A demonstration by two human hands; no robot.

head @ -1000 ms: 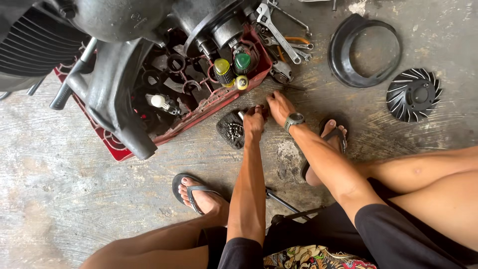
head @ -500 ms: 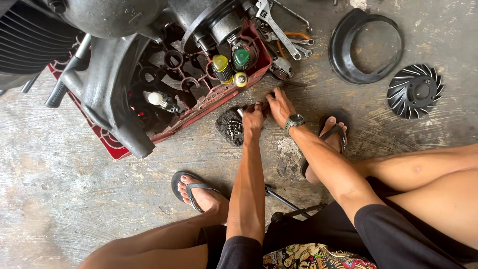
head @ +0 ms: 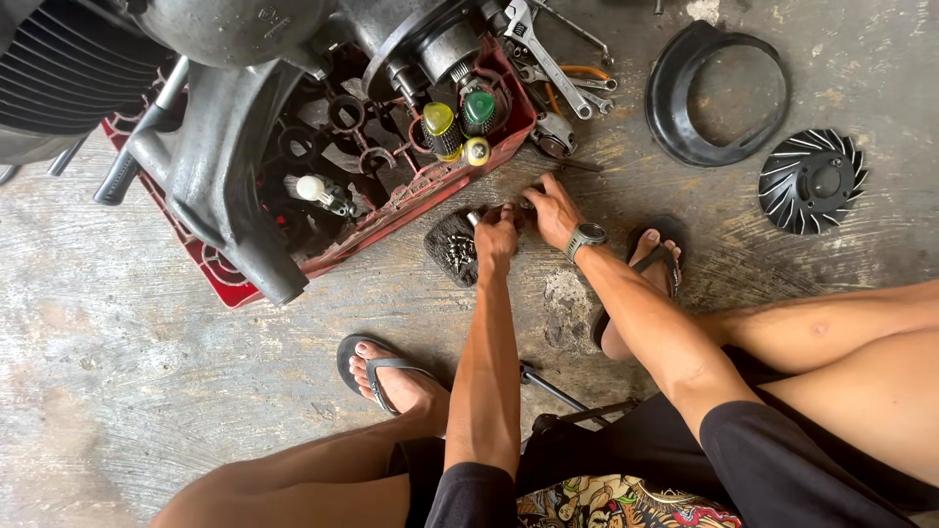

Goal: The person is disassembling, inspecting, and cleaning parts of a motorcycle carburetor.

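My left hand is closed in a fist over a small metal tool whose shiny end sticks out to the left. It hovers at the edge of a small black dish of screws on the concrete floor. My right hand, with a watch on its wrist, sits just to the right with fingers bent down at the corner of the red crate. What its fingertips touch is hidden. The two hands almost touch.
A dark engine block rests on the crate, beside yellow and green screwdriver handles. Wrenches lie behind, with a black round cover and a finned fan wheel at right. My sandalled feet flank my arms.
The view has shifted slightly. Both hands stay in the same spot by the dish and the crate corner.
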